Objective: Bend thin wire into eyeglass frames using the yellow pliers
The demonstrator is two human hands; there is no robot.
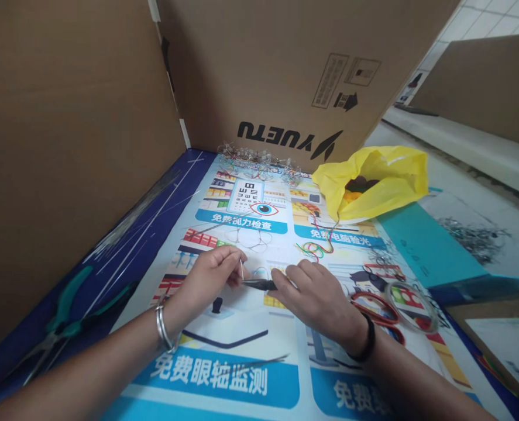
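Note:
My left hand (209, 283) is closed in a pinch on a thin piece of wire (242, 268). Wrapped round a pair of pliers (258, 284), my right hand (316, 295) points their dark narrow jaws leftward. The jaw tips meet the wire's lower end, just beside my left fingertips. My right palm hides the handles. Bent wire frames (248, 238) lie on the printed sheet beyond my hands. Loose thin wires (259, 362) rest on the sheet nearer to me. Red, green and yellow cords (316, 248) curl above my right hand.
Teal-handled pliers (68, 310) lie at left by a bundle of straight wires (127, 225). Cardboard walls (259, 70) rise behind. Tangled wire pieces (259, 161) line the back. A yellow bag (382, 199), red-handled scissors (375, 310) and a clear tape roll (432, 316) sit at right.

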